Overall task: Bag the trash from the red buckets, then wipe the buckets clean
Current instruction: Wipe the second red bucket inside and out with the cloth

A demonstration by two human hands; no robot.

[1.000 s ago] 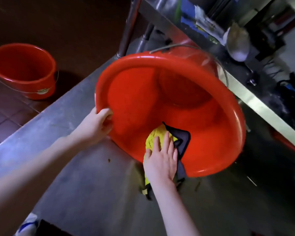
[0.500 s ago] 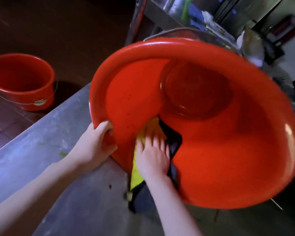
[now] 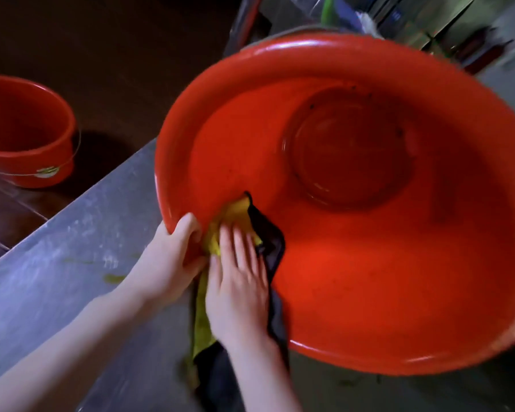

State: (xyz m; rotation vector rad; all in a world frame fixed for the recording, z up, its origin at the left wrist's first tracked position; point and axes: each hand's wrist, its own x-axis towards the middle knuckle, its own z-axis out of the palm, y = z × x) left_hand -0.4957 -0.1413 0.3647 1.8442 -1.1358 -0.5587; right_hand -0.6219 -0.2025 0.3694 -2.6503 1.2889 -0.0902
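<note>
Red bucket (image 3: 369, 278) lies tipped on a steel desk (image 3: 57, 278).
Left hand (image 3: 167, 263) curls its fingers round the rim; right hand (image 3: 238, 281) presses a yellow-and-black cloth (image 3: 238, 211) against the inner wall with straight fingers. Second bucket (image 3: 21, 135) stands on the floor (image 3: 116, 55).

You stand in what looks like a commercial kitchen's work area: a stainless-steel table (image 3: 72, 248) flecked with green scraps, a dark tiled floor (image 3: 9, 224) at left carrying a red bucket (image 3: 27, 138), and blurred steel racks (image 3: 446, 22) far right.

Left hand (image 3: 167, 260) curled, thumb up, gripping; right hand (image 3: 238, 283) flat, fingers (image 3: 239, 243) straight, pressing.
</note>
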